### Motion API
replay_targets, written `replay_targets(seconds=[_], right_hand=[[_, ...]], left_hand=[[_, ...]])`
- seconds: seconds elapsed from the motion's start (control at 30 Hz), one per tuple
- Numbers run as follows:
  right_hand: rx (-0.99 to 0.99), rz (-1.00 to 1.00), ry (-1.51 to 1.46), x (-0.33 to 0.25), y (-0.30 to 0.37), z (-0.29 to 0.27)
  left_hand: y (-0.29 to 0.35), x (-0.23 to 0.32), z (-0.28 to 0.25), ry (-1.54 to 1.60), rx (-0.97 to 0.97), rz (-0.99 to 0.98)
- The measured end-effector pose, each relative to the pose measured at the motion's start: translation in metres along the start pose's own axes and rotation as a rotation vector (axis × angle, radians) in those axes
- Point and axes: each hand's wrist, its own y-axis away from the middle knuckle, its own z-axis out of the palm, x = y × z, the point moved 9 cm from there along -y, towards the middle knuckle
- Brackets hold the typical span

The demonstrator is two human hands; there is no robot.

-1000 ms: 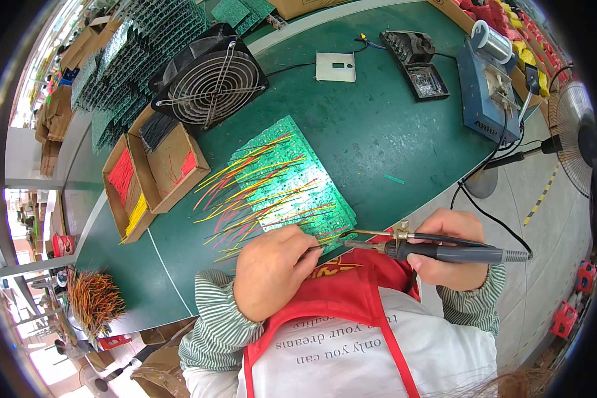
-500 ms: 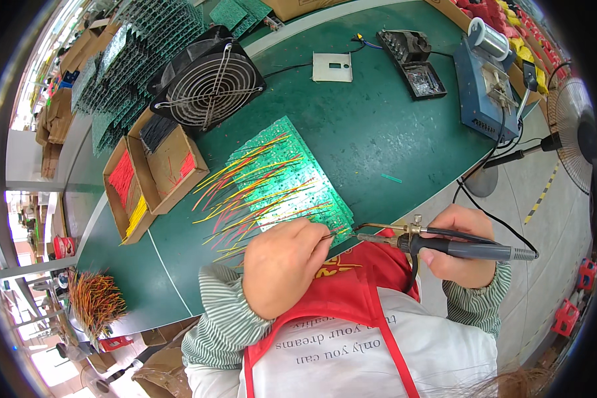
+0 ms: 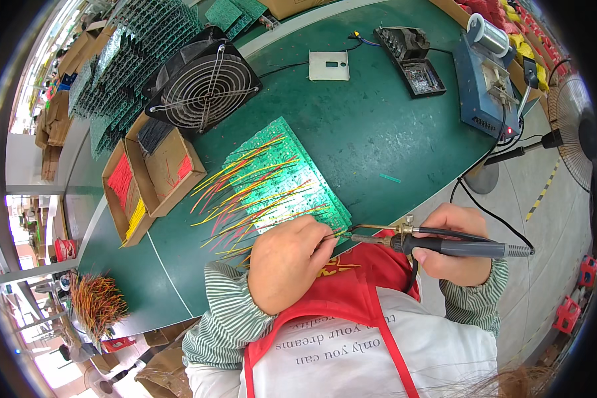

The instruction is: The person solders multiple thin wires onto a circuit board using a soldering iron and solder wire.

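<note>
A stack of green circuit board panels [image 3: 315,182] lies on the green table, with rows of red, yellow and dark wires [image 3: 245,174] sticking out to the left. My left hand [image 3: 286,262] is closed at the panel's near edge, fingertips pinching a thin wire [image 3: 329,236]; most of that wire is hidden by the hand. In my right hand [image 3: 452,244] is a grey soldering iron [image 3: 467,247] with a brass solder-feed tube fixed along it. Its tip points left and meets the board's near corner beside my left fingertips; exact contact is too small to tell.
Left of the board stands a divided cardboard box [image 3: 156,182] of cut wires, with a black fan [image 3: 205,89] behind. A blue solder-feeding unit [image 3: 487,86] with a spool and a black iron stand [image 3: 411,63] sit at far right. A wire bundle [image 3: 98,302] stands at left.
My right hand and the soldering iron have shifted slightly left, the tip closer to my left fingertips. My left hand has moved slightly right. A red light now shows on the blue unit.
</note>
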Motion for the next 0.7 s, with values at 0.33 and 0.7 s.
replay_targets(seconds=[0.33, 0.7], right_hand=[[0.025, -0.023, 0.03, -0.004, 0.004, -0.008], [0.073, 0.015, 0.012, 0.005, -0.008, -0.015]], left_hand=[[0.0, 0.0, 0.001, -0.014, 0.002, 0.008], [0.03, -0.025, -0.042, -0.027, -0.014, 0.01]])
